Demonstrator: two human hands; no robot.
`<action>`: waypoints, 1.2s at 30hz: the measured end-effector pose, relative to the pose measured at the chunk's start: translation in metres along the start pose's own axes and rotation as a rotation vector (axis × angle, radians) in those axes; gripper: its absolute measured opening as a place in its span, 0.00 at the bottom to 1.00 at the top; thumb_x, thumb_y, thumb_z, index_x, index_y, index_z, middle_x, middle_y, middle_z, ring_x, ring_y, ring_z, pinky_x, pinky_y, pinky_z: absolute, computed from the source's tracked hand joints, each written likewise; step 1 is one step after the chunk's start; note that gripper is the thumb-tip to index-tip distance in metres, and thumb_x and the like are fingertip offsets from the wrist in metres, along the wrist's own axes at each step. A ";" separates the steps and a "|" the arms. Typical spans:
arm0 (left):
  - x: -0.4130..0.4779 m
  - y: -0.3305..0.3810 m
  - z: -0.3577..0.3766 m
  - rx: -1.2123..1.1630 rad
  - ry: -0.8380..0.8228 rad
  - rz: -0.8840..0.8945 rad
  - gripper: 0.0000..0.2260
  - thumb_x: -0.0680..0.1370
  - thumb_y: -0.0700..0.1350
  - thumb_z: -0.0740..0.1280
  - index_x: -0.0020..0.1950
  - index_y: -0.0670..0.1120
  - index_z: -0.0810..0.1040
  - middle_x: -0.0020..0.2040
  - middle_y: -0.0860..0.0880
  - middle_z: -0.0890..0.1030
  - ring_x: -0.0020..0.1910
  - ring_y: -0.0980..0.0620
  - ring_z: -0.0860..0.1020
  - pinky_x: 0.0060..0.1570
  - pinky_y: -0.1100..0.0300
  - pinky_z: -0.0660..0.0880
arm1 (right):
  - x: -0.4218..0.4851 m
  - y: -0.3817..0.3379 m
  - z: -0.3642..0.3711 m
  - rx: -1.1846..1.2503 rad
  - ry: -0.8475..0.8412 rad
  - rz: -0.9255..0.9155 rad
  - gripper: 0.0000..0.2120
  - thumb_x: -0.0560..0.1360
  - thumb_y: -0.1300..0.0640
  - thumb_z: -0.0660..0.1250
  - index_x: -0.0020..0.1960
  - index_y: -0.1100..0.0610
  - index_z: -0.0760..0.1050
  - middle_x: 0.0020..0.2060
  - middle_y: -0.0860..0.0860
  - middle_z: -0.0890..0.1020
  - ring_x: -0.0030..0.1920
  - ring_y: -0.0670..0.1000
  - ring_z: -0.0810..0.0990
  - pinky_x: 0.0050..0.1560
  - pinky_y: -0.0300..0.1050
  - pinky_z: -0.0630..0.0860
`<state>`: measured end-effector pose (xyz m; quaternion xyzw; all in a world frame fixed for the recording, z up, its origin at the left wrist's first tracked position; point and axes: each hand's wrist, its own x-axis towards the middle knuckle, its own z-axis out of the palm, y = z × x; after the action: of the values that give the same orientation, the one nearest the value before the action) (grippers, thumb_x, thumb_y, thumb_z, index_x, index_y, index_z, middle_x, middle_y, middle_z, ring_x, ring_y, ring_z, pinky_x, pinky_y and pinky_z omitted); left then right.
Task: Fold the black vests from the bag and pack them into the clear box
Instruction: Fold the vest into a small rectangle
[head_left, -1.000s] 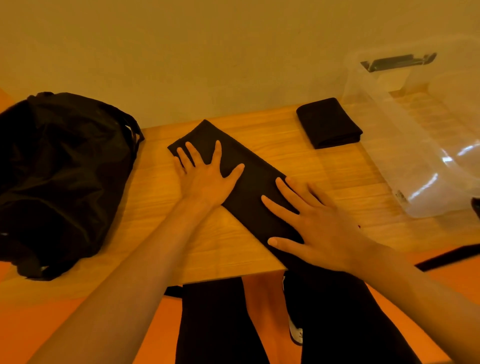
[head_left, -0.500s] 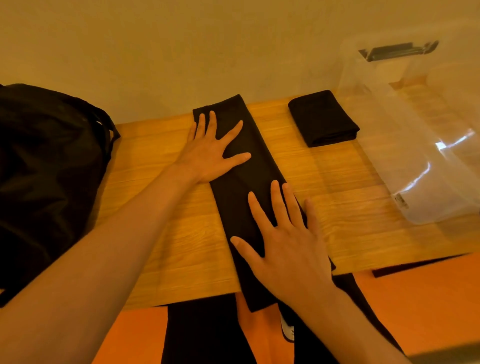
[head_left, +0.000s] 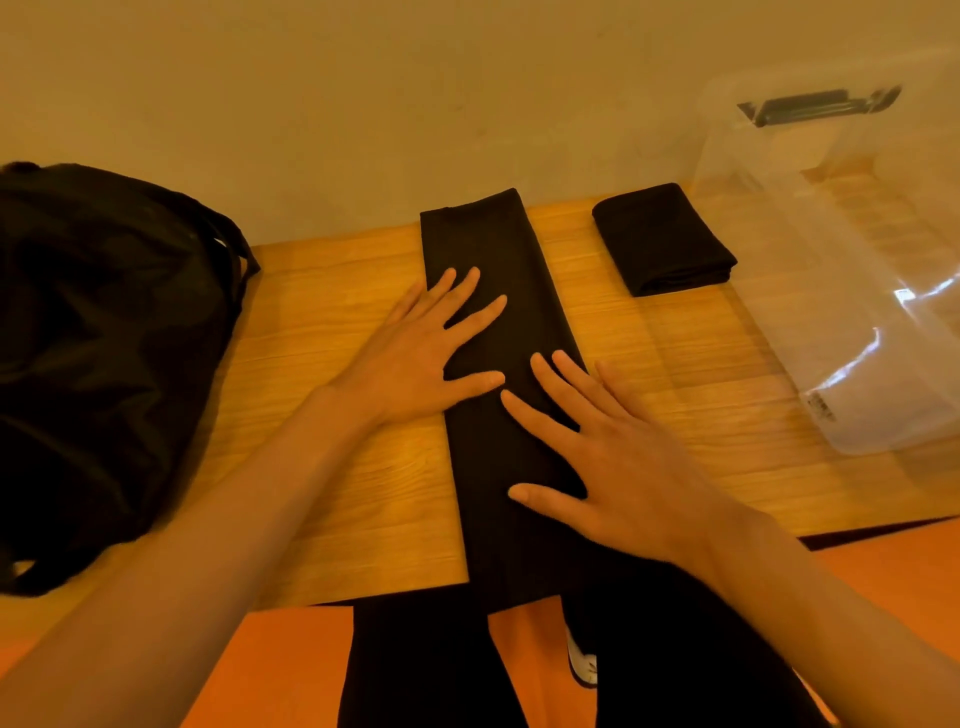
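Note:
A black vest (head_left: 493, 260), folded into a long narrow strip, lies lengthwise on the wooden table (head_left: 322, 312), its near end hanging over the front edge. My left hand (head_left: 421, 353) rests flat with spread fingers on the strip's left side. My right hand (head_left: 613, 457) lies flat on its right side, nearer to me. A second black vest (head_left: 665, 239), folded into a small square, sits at the back right. The clear box (head_left: 841, 291) stands at the far right, tilted. The black bag (head_left: 104, 353) lies at the left.
A plain wall runs behind the table. Below the front edge are my dark trouser legs, a white shoe (head_left: 582, 665) and an orange floor. The box has a dark handle (head_left: 815, 104) at its top.
The strip has turned from a diagonal lie to pointing straight away from me. Both hands moved with it and now lie closer together near its middle.

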<state>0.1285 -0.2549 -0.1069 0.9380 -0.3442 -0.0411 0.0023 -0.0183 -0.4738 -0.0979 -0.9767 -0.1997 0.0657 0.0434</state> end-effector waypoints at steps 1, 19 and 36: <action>-0.001 0.000 0.001 -0.013 -0.013 0.000 0.43 0.69 0.81 0.36 0.81 0.64 0.41 0.83 0.52 0.39 0.82 0.50 0.37 0.81 0.46 0.42 | -0.001 0.001 0.003 -0.012 -0.012 -0.005 0.38 0.76 0.24 0.36 0.80 0.39 0.35 0.81 0.50 0.36 0.78 0.49 0.28 0.79 0.55 0.34; 0.016 -0.016 -0.004 0.025 -0.078 0.098 0.38 0.74 0.77 0.45 0.81 0.65 0.38 0.83 0.55 0.36 0.81 0.52 0.35 0.79 0.48 0.39 | -0.005 -0.017 0.013 0.029 0.038 0.098 0.39 0.75 0.24 0.34 0.81 0.40 0.35 0.81 0.52 0.37 0.80 0.54 0.31 0.80 0.61 0.40; -0.162 0.091 0.002 0.041 -0.095 0.320 0.40 0.81 0.70 0.53 0.84 0.53 0.41 0.83 0.52 0.37 0.81 0.53 0.34 0.79 0.51 0.33 | -0.073 0.005 0.019 -0.018 0.080 -0.135 0.41 0.75 0.22 0.47 0.82 0.41 0.45 0.82 0.51 0.46 0.81 0.51 0.40 0.78 0.57 0.43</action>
<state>-0.0538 -0.2197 -0.0935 0.8682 -0.4894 -0.0776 -0.0265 -0.0856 -0.5057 -0.1087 -0.9632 -0.2636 0.0219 0.0471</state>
